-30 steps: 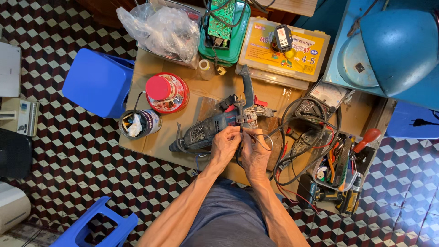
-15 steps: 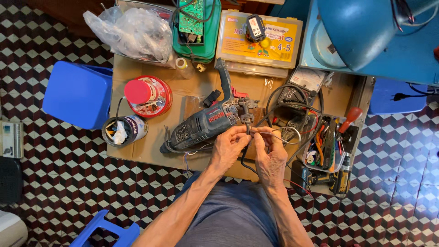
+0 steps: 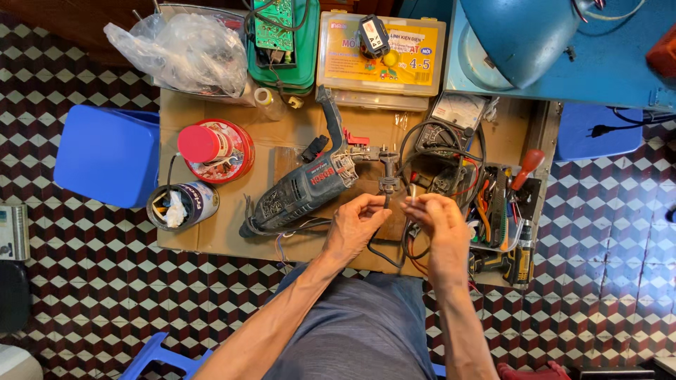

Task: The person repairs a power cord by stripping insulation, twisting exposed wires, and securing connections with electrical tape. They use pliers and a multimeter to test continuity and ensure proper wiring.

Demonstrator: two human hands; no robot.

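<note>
A dark grey-blue power drill (image 3: 303,190) lies on its side on a sheet of cardboard (image 3: 232,229), its nose end toward the right. My left hand (image 3: 355,225) pinches a thin black wire just right of the drill. My right hand (image 3: 436,222) pinches a small wire end close beside it. Both hands meet over a tangle of black and red leads (image 3: 440,158). What lies between the fingertips is too small to make out.
A red-lidded tin (image 3: 215,149) and a can of scraps (image 3: 182,205) stand left of the drill. Behind are a plastic bag (image 3: 183,53), a green case with a circuit board (image 3: 282,42), a yellow parts box (image 3: 380,60). A tool tray (image 3: 503,211) lies right, blue stools (image 3: 105,155) around.
The view has shifted, so the bench sits further left and lower in frame. My hands have moved from the drill's nose to the right and slightly apart, drawing wire between them.
</note>
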